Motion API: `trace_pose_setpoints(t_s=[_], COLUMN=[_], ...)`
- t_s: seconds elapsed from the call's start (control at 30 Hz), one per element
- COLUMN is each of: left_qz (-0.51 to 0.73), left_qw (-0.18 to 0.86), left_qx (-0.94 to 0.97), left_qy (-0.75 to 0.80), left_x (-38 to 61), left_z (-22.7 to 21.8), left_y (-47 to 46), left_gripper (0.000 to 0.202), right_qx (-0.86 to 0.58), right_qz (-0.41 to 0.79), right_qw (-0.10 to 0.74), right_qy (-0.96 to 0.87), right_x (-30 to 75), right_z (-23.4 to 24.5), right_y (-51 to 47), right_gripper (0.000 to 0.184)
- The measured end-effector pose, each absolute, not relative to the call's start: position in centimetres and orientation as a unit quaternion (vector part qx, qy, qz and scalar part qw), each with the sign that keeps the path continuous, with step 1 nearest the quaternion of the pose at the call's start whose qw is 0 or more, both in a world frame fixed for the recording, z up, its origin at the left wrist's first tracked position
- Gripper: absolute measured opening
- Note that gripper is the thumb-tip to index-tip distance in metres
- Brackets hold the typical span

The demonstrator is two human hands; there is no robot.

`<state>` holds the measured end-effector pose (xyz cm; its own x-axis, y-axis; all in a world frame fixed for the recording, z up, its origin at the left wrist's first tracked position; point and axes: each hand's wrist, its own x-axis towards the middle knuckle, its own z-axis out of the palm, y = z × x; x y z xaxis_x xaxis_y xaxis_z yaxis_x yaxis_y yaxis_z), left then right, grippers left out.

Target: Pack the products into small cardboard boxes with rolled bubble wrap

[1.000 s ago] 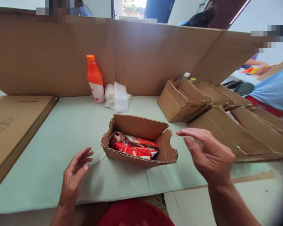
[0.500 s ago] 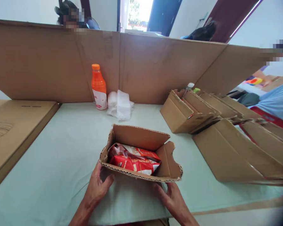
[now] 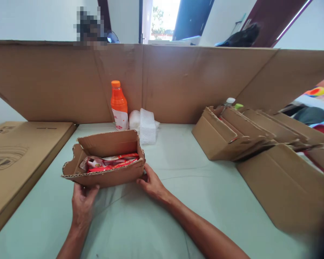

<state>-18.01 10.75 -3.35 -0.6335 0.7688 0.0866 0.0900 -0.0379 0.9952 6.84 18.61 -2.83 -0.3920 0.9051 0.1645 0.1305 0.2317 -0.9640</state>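
An open cardboard box (image 3: 108,180) with ragged cut edges is left of the view's middle, its notched end on the left. Inside lie red and white shiny packets (image 3: 113,164), partly hidden by the near wall. My left hand (image 3: 82,203) grips the box's lower front edge near the left end, fingertips hidden underneath. At the right end, my right hand (image 3: 152,185) grips the lower corner, with its fingers partly behind the box. Just beyond stand an orange bottle (image 3: 119,108) with a white label and a folded bundle of bubble wrap (image 3: 148,126).
Several open cardboard boxes (image 3: 275,183) stand on the right of the pale green cloth (image 3: 178,208), one with bottle caps showing. A large flat carton (image 3: 24,158) lies on the left. A tall cardboard panel (image 3: 178,82) runs along the back; a blurred-out person (image 3: 90,27) is behind it.
The box has moved left and away from me, and its notched end now points left instead of right. Both hands have gone with it. The view has shifted slightly.
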Motion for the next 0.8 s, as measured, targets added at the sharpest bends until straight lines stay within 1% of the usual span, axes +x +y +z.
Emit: trace_pose_setpoints(t_s=[0.1,0.17,0.23,0.3,0.4,0.53,0.6,0.67,0.8], left_qz=[0.655,0.661,0.662,0.657,0.641,0.631,0.631,0.632,0.641], left_qw=[0.252,0.259,0.27,0.275,0.273,0.272,0.269,0.266,0.27], left_qx=[0.312,0.299,0.295,0.288,0.27,0.256,0.254,0.256,0.239], left_qy=[0.64,0.638,0.634,0.64,0.664,0.679,0.682,0.681,0.678], left_x=[-17.7,-17.4,-17.2,-17.1,-17.0,-16.8,-16.7,-16.6,-16.5], left_z=[-4.5,-4.8,-4.8,-4.6,-4.5,-4.7,-4.8,-4.8,-4.5], left_y=[11.1,11.1,11.0,10.9,10.6,10.4,10.4,10.4,10.4], left_gripper=[0.072,0.076,0.081,0.082,0.081,0.074,0.073,0.072,0.074], right_qx=[-0.37,-0.385,-0.422,-0.48,-0.553,-0.589,-0.598,-0.593,-0.569], right_qz=[0.527,0.531,0.509,0.465,0.396,0.348,0.342,0.35,0.363], right_qw=[0.371,0.358,0.366,0.394,0.439,0.468,0.471,0.481,0.515], right_qy=[-0.669,-0.665,-0.655,-0.632,-0.587,-0.559,-0.551,-0.542,-0.528], right_x=[7.8,9.3,11.1,12.6,14.0,13.5,12.5,11.4,10.3], right_z=[-3.7,-3.8,-3.5,-3.1,-2.9,-3.8,-4.5,-4.9,-4.1], right_y=[19.2,19.9,21.5,24.0,28.9,35.0,37.0,38.0,37.9], right_gripper=[0.065,0.051,0.038,0.035,0.044,0.073,0.082,0.08,0.065])
